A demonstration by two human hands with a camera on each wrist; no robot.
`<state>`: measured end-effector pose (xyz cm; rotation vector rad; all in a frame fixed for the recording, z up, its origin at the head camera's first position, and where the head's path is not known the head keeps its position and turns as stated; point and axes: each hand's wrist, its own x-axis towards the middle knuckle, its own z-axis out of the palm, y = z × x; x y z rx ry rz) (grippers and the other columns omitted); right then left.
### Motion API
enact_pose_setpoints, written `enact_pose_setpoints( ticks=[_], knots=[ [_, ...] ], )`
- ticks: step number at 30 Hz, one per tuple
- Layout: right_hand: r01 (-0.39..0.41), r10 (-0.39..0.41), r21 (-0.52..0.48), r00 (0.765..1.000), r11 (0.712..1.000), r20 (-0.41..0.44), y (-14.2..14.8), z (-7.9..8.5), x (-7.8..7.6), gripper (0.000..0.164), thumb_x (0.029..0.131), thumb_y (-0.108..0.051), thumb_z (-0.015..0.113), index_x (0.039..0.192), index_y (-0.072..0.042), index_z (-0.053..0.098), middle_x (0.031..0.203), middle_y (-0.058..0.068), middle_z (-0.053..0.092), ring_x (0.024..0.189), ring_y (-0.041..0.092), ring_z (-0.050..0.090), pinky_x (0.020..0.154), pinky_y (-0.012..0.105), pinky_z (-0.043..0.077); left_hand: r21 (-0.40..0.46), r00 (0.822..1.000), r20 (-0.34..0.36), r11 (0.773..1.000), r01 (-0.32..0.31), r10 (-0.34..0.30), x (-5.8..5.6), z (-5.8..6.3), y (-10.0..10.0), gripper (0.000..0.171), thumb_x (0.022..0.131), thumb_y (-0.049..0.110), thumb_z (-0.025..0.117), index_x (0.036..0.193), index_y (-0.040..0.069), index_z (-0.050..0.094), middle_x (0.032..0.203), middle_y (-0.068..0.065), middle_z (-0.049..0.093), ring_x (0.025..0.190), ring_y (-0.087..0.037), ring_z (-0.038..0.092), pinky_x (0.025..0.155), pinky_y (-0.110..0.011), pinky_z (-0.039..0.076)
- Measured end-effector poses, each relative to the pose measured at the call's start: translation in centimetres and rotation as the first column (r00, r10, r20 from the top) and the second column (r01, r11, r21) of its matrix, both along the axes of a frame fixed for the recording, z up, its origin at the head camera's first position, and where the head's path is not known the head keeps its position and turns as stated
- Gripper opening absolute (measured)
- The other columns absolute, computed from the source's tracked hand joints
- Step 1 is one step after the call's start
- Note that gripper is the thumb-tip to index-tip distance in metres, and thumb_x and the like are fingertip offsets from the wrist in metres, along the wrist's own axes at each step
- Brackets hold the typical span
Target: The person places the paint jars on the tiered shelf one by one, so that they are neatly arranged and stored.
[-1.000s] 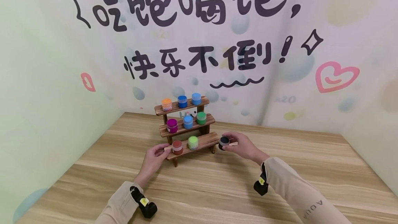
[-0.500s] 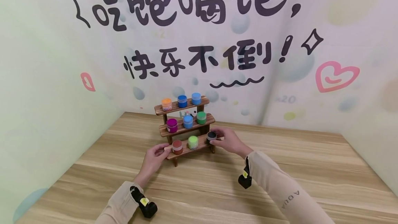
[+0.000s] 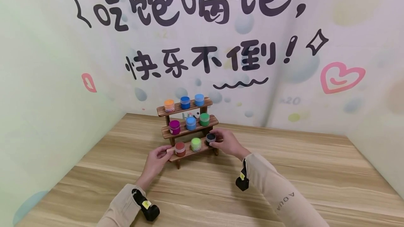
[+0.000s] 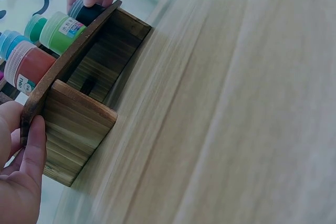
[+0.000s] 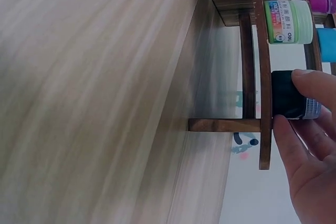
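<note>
A three-step wooden stand [image 3: 189, 124] holds small paint jars. On its lowest step are a brown-red paint jar [image 3: 180, 150], a light green paint jar [image 3: 196, 145] and, at the right, a black paint jar [image 5: 287, 95]. My right hand [image 3: 228, 143] grips the black jar between thumb and fingers; in the right wrist view its base meets the step. At the step's left end my left hand [image 3: 156, 159] pinches the board, thumb and fingers on opposite faces, as the left wrist view [image 4: 23, 156] fingers show.
The middle step bears a purple jar [image 3: 174, 128], a light blue jar [image 3: 190, 124] and a green jar [image 3: 204, 119]. On top stand an orange jar [image 3: 169, 106] and two blue ones. A printed cloth [image 3: 240, 108] hangs behind the wooden table [image 3: 202, 192].
My right hand has carried the black jar leftward from beside the stand onto the lowest step, closer to the light green jar. My left hand has stayed on the step's end.
</note>
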<state>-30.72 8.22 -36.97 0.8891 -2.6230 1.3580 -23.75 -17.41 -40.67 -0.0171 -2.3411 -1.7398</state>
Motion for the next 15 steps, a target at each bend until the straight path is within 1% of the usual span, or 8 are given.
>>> enact_pose_setpoints(
  ticks=[1, 5, 7, 8, 11, 15],
  knots=[
    [-0.028, 0.027, -0.017, 0.999, 0.999, -0.021, 0.21, -0.61, -0.57, 0.036, 0.078, -0.01, 0.067, 0.11, 0.002, 0.056, 0.102, 0.014, 0.059, 0.088, 0.024, 0.058, 0.075, 0.033, 0.048, 0.0, 1.0, 0.002, 1.0, -0.004, 0.004, -0.04, -0.04, 0.0, 0.029, 0.084, 0.007, 0.06, 0.108, -0.009, 0.057, 0.105, -0.022, 0.058, 0.09, -0.024, 0.058, 0.066, -0.016, 0.044],
    [-0.037, 0.036, -0.033, 0.999, 0.999, -0.027, 0.24, -0.77, -0.62, 0.035, 0.078, -0.013, 0.068, 0.109, 0.001, 0.057, 0.102, 0.013, 0.058, 0.088, 0.022, 0.058, 0.075, 0.033, 0.047, -0.006, 1.0, 0.0, 1.0, -0.01, 0.01, -0.12, -0.19, -0.03, 0.028, 0.083, 0.006, 0.06, 0.107, -0.008, 0.058, 0.104, -0.021, 0.059, 0.089, -0.023, 0.058, 0.066, -0.017, 0.045],
    [-0.02, 0.02, -0.027, 1.0, 0.999, -0.016, 0.12, -0.86, -0.64, 0.034, 0.078, -0.011, 0.068, 0.108, 0.001, 0.056, 0.102, 0.012, 0.057, 0.089, 0.023, 0.058, 0.076, 0.034, 0.047, -0.006, 1.0, 0.0, 1.0, -0.008, 0.008, -0.17, -0.25, -0.06, 0.028, 0.083, 0.006, 0.06, 0.107, -0.008, 0.058, 0.104, -0.022, 0.059, 0.09, -0.025, 0.058, 0.066, -0.016, 0.045],
    [0.011, -0.01, -0.016, 1.0, 1.0, 0.012, -0.12, -0.29, -0.07, 0.033, 0.077, -0.007, 0.068, 0.107, 0.002, 0.056, 0.102, 0.014, 0.057, 0.09, 0.026, 0.057, 0.078, 0.037, 0.046, -0.007, 1.0, -0.001, 1.0, -0.006, 0.006, -0.17, -0.24, -0.06, 0.028, 0.083, 0.006, 0.06, 0.107, -0.009, 0.058, 0.104, -0.022, 0.059, 0.09, -0.025, 0.058, 0.067, -0.016, 0.045],
    [0.04, -0.04, -0.007, 0.999, 0.999, 0.036, -0.31, -0.22, 0.06, 0.033, 0.076, -0.003, 0.068, 0.106, 0.002, 0.056, 0.101, 0.013, 0.058, 0.09, 0.026, 0.057, 0.079, 0.039, 0.045, -0.003, 1.0, 0.007, 1.0, -0.003, 0.003, -0.23, -0.27, -0.08, 0.028, 0.084, 0.006, 0.06, 0.108, -0.008, 0.057, 0.105, -0.022, 0.058, 0.091, -0.026, 0.058, 0.067, -0.016, 0.045],
    [0.068, -0.069, 0.007, 0.996, 0.998, 0.052, -0.42, -0.07, 0.23, 0.033, 0.076, -0.005, 0.069, 0.106, 0.0, 0.056, 0.099, 0.01, 0.058, 0.089, 0.023, 0.056, 0.078, 0.037, 0.046, -0.013, 1.0, 0.006, 1.0, -0.005, 0.006, -0.26, -0.25, -0.08, 0.029, 0.084, 0.008, 0.06, 0.108, -0.008, 0.057, 0.105, -0.021, 0.058, 0.091, -0.026, 0.058, 0.067, -0.016, 0.044]
  ],
)
